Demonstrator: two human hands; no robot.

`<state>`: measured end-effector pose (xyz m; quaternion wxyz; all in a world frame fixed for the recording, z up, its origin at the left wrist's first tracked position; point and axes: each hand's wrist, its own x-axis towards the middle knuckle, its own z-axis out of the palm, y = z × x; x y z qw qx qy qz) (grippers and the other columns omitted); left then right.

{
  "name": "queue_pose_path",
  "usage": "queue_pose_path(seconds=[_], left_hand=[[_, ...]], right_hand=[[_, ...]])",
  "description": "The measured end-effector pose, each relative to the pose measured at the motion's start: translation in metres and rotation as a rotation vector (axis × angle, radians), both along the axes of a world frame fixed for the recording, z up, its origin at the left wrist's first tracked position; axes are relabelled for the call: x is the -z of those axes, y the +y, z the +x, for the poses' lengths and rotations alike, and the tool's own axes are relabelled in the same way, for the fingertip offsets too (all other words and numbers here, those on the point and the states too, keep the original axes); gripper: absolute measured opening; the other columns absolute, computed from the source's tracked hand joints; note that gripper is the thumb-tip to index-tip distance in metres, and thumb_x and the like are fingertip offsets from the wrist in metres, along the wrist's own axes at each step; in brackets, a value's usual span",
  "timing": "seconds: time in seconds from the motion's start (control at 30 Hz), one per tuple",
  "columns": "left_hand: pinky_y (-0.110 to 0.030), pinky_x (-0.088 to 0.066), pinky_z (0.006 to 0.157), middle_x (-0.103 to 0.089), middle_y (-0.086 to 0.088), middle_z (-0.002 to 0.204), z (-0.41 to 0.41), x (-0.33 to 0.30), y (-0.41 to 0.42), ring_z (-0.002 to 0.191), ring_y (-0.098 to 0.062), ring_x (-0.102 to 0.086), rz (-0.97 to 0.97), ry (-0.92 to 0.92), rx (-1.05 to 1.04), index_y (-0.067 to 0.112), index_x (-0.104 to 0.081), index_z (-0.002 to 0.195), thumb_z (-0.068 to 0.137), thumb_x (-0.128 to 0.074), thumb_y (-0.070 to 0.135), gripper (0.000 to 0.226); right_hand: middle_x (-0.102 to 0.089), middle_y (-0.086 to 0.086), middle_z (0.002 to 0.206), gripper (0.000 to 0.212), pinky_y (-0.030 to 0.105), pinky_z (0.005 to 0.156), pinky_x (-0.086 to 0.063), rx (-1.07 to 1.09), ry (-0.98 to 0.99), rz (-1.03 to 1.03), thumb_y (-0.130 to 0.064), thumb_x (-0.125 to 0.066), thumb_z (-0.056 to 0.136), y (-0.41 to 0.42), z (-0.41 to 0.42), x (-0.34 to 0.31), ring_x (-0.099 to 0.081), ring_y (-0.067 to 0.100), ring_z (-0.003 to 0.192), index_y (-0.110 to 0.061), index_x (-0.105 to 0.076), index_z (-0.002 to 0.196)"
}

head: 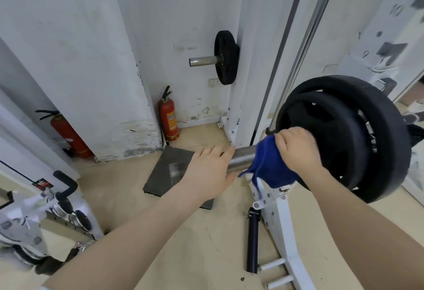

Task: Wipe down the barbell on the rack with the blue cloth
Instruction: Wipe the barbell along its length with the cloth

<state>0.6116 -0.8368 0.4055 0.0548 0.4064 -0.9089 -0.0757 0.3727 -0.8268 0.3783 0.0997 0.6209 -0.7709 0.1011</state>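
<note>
left hand [210, 170]: back up, fingers fairly straight, laid over the bar's end; forearm bare, reaching in from the lower left
right hand [298, 146]: knuckles up, fingers curled round the cloth; forearm bare, entering from the lower right

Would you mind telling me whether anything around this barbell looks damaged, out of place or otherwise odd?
A loose black tube lies on the floor beside the white rack base, seemingly detached. The wall is scuffed and peeling near the floor. Otherwise nothing stands out.
</note>
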Motion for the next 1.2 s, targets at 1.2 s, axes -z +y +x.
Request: queue_pose_path(seconds=[1.2], left_hand=[[-0.033, -0.046, 0.072, -0.064, -0.011, 0.087, 0.040, 0.003, -0.013, 0.087, -0.030, -0.058, 0.262, 0.331, -0.827, 0.006, -0.063, 0.095, 0.096, -0.037, 0.028, 0.033]], right_hand=[[-0.057, -0.001, 0.076, 0.044, 0.033, 0.069, -0.038, -0.448, -0.107, 0.221, -0.042, -0.021, 0.098, -0.026, 0.096, -0.007, -0.054, 0.022, 0.073, -0.020, -0.053, 0.078]])
